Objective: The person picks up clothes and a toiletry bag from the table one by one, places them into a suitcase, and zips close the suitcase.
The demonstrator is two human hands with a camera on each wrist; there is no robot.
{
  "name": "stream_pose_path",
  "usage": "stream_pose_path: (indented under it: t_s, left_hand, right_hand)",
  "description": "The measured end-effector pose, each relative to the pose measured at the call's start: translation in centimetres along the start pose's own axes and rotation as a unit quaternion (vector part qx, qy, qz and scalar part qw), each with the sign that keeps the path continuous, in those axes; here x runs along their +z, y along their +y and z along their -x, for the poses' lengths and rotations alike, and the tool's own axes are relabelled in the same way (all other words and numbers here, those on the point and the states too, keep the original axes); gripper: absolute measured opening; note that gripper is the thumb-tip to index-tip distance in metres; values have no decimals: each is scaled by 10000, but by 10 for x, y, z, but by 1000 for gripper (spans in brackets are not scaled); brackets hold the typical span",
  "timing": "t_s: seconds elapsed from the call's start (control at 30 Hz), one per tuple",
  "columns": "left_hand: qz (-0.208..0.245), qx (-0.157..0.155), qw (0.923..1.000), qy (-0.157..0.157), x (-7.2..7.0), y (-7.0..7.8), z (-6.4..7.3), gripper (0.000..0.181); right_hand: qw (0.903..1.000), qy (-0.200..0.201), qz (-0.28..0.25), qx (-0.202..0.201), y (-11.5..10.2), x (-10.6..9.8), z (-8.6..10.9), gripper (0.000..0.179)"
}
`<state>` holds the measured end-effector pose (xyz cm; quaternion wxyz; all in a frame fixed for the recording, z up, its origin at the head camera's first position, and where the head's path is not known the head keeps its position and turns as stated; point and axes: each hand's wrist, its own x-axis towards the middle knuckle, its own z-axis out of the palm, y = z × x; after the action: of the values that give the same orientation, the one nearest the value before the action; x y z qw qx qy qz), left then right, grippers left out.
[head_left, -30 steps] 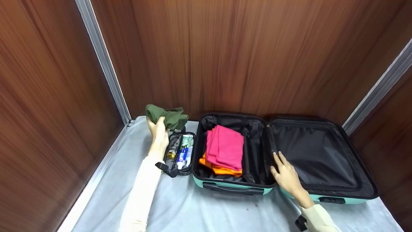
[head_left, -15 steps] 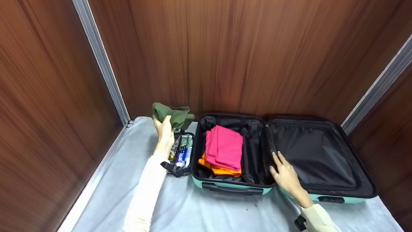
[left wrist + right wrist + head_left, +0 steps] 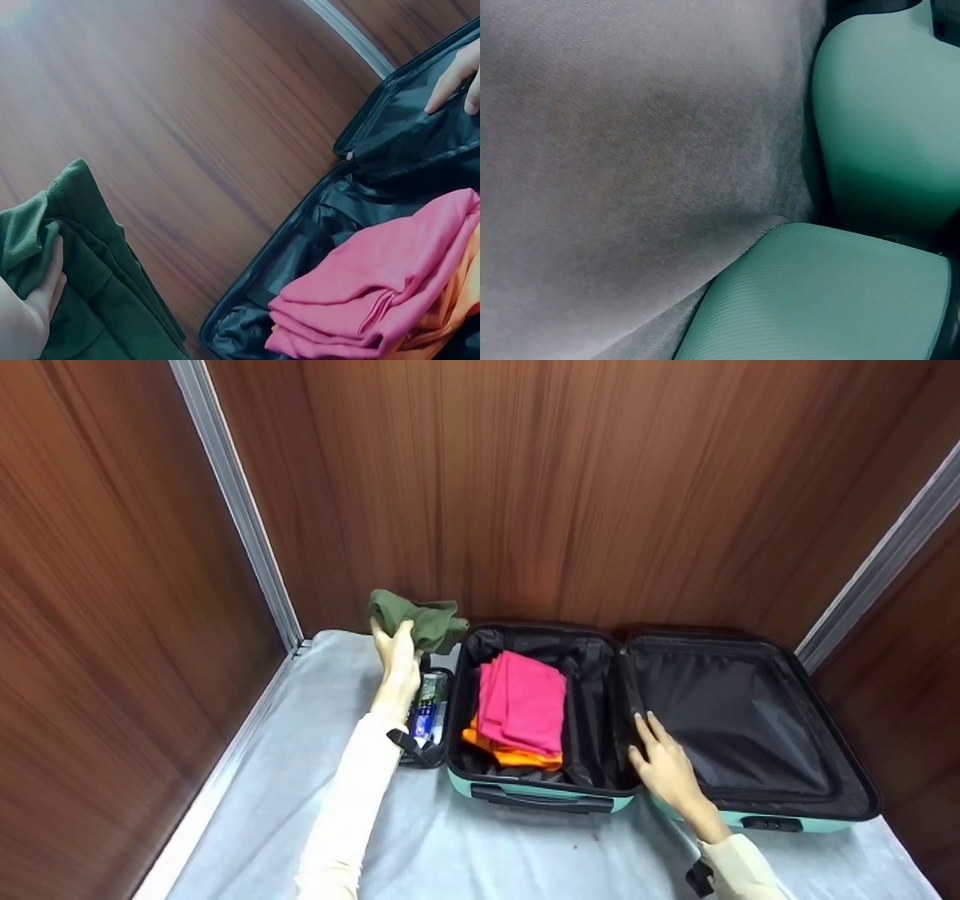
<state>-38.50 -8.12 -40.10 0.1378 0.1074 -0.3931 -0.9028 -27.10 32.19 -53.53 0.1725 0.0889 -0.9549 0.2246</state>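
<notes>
My left hand (image 3: 399, 656) grips a bundled dark green garment (image 3: 421, 622), raised above the toiletry pouch and just left of the suitcase. In the left wrist view, the thumb lies over the folds of the green cloth (image 3: 90, 262). My right hand (image 3: 666, 769) rests with spread fingers on the inner edge of the lid half of the open mint-green suitcase (image 3: 544, 790). Inside its left half sits a folded pink garment (image 3: 525, 701) on top of an orange one (image 3: 517, 756). The right wrist view shows only the outer shell (image 3: 825, 292) of the suitcase, no hand.
A black toiletry pouch (image 3: 450, 682) with a toothpaste tube (image 3: 425, 720) stands left of the suitcase, partly hidden by my left arm. The lid half (image 3: 735, 720) lies flat at right. Wood-patterned walls (image 3: 525, 495) rise behind and beside the grey-blue covered surface (image 3: 480, 855).
My left hand has carried the green garment to the right and slightly up, toward the suitcase, covering more of the pouch. The right hand has stayed in place.
</notes>
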Motion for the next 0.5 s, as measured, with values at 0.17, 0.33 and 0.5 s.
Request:
stream_pose_path:
  t_s: [0.17, 0.33, 0.5]
  left_hand:
    - [-63, -7, 9999, -86, 10, -2, 3, 83]
    - [-168, 18, 9997, -159, 20, -6, 6, 82]
    - [-314, 88, 9992, -238, 31, -13, 10, 81]
  right_hand:
    - [10000, 83, 26, -45, -1, 1, 0, 57]
    - [10000, 88, 25, -39, -3, 0, 0, 57]
    - [10000, 24, 6, -2, -3, 0, 0, 57]
